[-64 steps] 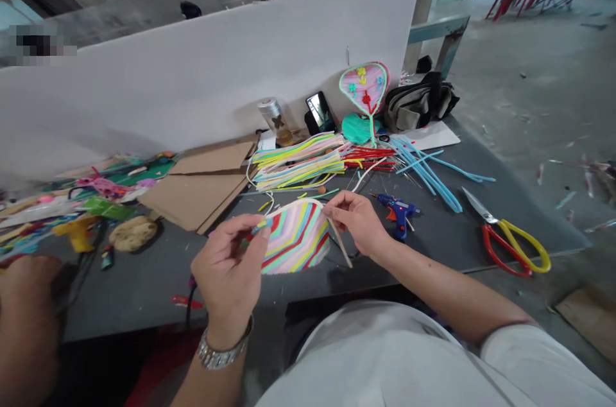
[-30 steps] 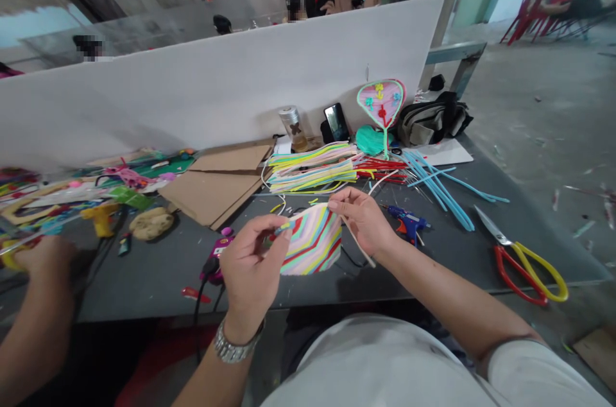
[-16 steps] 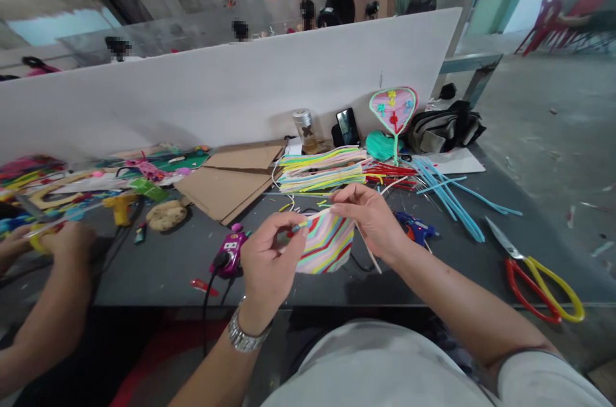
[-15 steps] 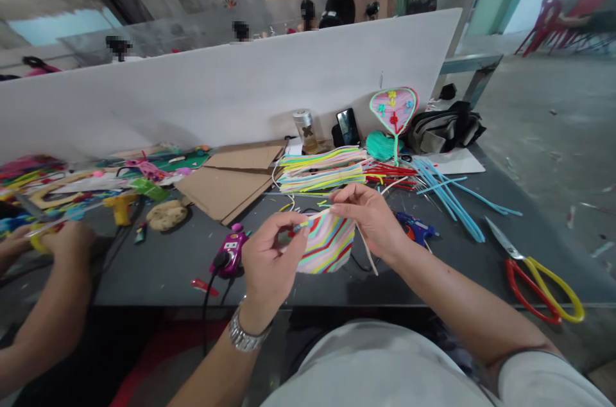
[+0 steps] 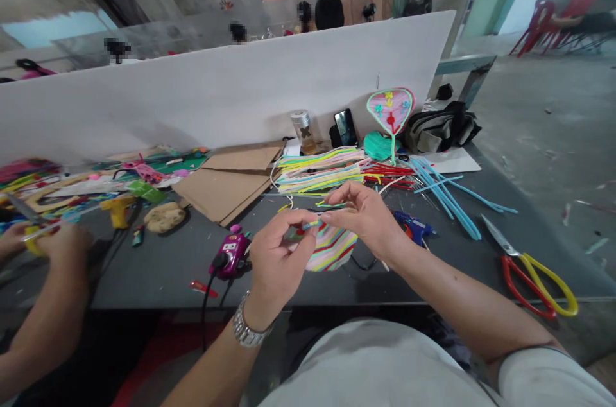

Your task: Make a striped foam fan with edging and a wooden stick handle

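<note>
A striped piece of pipe cleaners (image 5: pixel 335 248), in pink, yellow, red and pale blue, hangs between my hands above the table's front. My left hand (image 5: pixel 275 259), with a metal watch on its wrist, pinches the upper left corner of the piece between thumb and fingers. My right hand (image 5: pixel 368 221) is closed at the top edge, its thumb and fingertips almost touching those of the left. The fingers hide most of that edge. A pale pipe cleaner's end (image 5: pixel 385 266) shows below my right hand.
Scissors (image 5: pixel 522 269) lie right, beside blue pipe cleaners (image 5: pixel 447 198). A blue glue gun (image 5: pixel 412 227) lies behind my right forearm. A purple corded box (image 5: pixel 231 253) and cardboard (image 5: pixel 226 189) are left. Striped strips (image 5: pixel 320 169) lie behind. A co-worker's hands (image 5: pixel 58 243) hold scissors, far left.
My right hand has moved left along the top edge, closer to my left hand. Less of the striped piece's top shows, and the loose pale pipe cleaner is now mostly behind my right hand.
</note>
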### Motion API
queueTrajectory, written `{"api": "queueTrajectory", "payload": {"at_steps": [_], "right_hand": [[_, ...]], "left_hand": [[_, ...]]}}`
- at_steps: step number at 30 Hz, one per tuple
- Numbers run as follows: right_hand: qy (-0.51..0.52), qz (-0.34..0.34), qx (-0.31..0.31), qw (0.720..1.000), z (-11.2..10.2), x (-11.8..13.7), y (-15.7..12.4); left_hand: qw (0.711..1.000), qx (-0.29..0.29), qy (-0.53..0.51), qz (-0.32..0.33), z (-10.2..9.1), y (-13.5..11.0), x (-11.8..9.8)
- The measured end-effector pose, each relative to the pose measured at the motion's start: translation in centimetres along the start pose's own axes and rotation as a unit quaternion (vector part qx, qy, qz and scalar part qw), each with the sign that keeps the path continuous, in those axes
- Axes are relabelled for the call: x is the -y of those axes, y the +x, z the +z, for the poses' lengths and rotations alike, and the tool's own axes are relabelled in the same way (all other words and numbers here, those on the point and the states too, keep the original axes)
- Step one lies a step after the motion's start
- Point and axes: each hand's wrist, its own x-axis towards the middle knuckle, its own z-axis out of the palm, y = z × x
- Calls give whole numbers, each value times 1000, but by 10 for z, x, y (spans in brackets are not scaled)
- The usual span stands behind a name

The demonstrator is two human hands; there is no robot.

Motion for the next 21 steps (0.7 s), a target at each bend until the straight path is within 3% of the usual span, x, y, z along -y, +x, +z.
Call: {"api": "queueTrajectory", "payload": {"at_steps": [8,21], "right_hand": [[-12,-38,-11,999,-4,8,0],[-20,-15,-4,1000,-5,3,0]], "left_hand": [[1000,-3,-4,1,1,1,-1],[1000,10,4,17,3,1,-1]]}}
